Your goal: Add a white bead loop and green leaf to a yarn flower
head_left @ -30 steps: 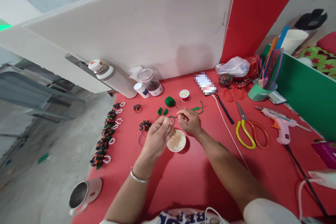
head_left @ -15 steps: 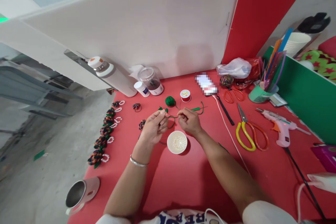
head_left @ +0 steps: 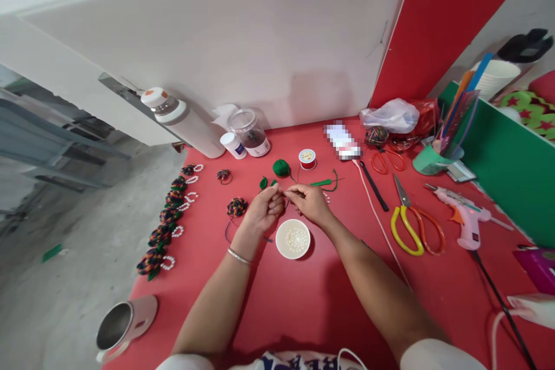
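My left hand (head_left: 265,209) and my right hand (head_left: 309,202) meet fingertip to fingertip just beyond a white bowl (head_left: 293,254) holding small pearl beads. Each is closed in a pinch on a thin dark green yarn strand (head_left: 285,201); the fingers hide most of it. Behind them lie a green yarn ball (head_left: 281,168) and small green leaf-shaped pieces (head_left: 263,182). To the right are a green crochet hook (head_left: 321,182) and a few loose beads (head_left: 326,199). A multicoloured yarn ball-shaped piece (head_left: 237,206) with a dark tail sits left of my left hand.
Several yarn pieces with bead loops (head_left: 159,237) line the left edge, above a metal mug (head_left: 130,324). A bottle (head_left: 186,127), jar (head_left: 251,133) and thread spool (head_left: 307,158) stand behind. Scissors (head_left: 406,225), a glue gun (head_left: 470,214) and a phone (head_left: 342,140) lie right.
My hands have come together, closing the gap between their fingertips. My left hand has moved right, uncovering the multicoloured yarn piece and its tail. The view has shifted slightly.
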